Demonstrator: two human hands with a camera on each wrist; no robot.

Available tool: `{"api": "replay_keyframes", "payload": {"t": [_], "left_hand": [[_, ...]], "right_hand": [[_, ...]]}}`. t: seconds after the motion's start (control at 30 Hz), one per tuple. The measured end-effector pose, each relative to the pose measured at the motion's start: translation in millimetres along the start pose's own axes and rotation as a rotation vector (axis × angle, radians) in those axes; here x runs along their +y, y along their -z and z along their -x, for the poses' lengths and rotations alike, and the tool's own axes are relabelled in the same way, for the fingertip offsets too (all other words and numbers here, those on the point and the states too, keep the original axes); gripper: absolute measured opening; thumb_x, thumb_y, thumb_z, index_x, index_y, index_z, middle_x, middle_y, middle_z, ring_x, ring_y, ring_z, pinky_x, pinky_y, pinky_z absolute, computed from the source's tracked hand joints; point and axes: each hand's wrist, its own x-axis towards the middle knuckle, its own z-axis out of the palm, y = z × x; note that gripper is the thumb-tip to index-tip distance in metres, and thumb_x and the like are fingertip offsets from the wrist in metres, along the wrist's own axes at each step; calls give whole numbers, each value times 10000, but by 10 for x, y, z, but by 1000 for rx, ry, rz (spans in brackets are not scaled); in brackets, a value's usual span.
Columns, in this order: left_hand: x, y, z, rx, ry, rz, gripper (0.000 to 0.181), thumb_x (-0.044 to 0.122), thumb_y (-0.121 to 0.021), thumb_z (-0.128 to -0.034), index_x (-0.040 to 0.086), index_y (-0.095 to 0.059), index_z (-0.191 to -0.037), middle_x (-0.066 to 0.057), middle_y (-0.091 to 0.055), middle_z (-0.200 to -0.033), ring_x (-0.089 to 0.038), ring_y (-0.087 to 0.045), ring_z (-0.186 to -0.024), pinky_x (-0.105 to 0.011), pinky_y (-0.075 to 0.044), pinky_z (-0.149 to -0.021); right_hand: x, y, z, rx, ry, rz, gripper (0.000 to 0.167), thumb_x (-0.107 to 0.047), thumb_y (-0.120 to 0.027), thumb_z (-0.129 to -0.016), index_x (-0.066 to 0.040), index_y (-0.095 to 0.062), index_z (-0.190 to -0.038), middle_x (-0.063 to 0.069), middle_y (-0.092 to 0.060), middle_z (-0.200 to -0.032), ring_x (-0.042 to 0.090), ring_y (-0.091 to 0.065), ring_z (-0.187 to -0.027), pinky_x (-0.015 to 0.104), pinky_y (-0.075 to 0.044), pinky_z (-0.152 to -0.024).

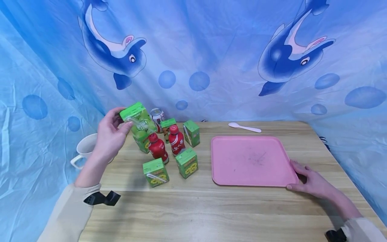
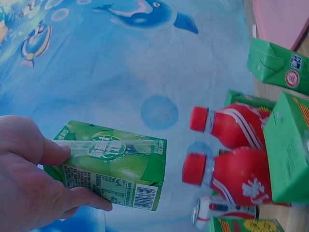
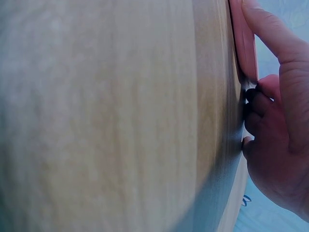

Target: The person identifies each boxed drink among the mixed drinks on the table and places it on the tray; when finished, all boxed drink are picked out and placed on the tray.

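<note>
My left hand (image 1: pixel 113 129) grips a green juice box (image 1: pixel 140 121) with a wrapped straw along its side, thumb on one face and fingers on another. In the left wrist view the juice box (image 2: pixel 113 162) is held up off the table. Below it in the head view stands another green drink box (image 1: pixel 141 143), partly covered. Two red bottles (image 1: pixel 158 148) are close by on the right. At the near right corner of a pink tray (image 1: pixel 248 161), my right hand (image 1: pixel 311 181) holds the rim between thumb and fingers; the right wrist view shows the thumb on the tray's edge.
Several green drink boxes (image 1: pixel 186 163) stand around the bottles, with a can (image 1: pixel 157 117) behind. A white mug (image 1: pixel 86 146) is at the left, partly behind my left arm. A pale spoon (image 1: pixel 245 127) lies beyond the tray. A blue curtain (image 1: pixel 229 67) backs the wooden table (image 1: pixel 193 211).
</note>
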Motion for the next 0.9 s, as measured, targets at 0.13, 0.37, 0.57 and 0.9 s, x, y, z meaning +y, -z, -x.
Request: {"api": "replay_keyframes", "payload": {"t": [0.13, 0.37, 0.57, 0.9], "left_hand": [[81, -86, -51, -56, 12, 37, 496, -97, -548, -964, -68, -395, -1436, -211, -501, -1332, -203, -517, -1162, -140, -504, -852], [202, -254, -140, -121, 26, 5, 507, -75, -554, -968, -35, -408, -1452, -214, -434, -1371, -306, -507, -1227, -174, -521, -860], [296, -428, -182, -166, 26, 22, 504, -88, -559, -955, -27, -433, -1439, -186, -376, -1385, -326, -502, -1232, -186, -545, -766], [411, -792, -266, -264, 70, 108, 488, -86, -513, -966, 11, -420, -1435, -164, -400, -1386, -323, -539, -1149, -296, -563, -785]], "right_hand": [[3, 6, -5, -3, -6, -1, 979, -368, -843, -791, 137, -345, -1467, 387, -345, -1467, 613, -317, -1304, 580, -70, -1185], [-11, 19, -9, -9, -10, -14, 990, -376, -844, -791, 135, -338, -1471, 382, -342, -1474, 619, -307, -1308, 679, -114, -1132], [-5, 12, -12, -17, -14, -17, 988, -369, -842, -792, 125, -332, -1479, 377, -338, -1479, 629, -302, -1301, 730, -166, -1081], [-30, 27, -17, -35, -44, -18, 1002, -383, -841, -790, 121, -324, -1485, 371, -324, -1491, 634, -277, -1311, 760, -233, -1018]]}}
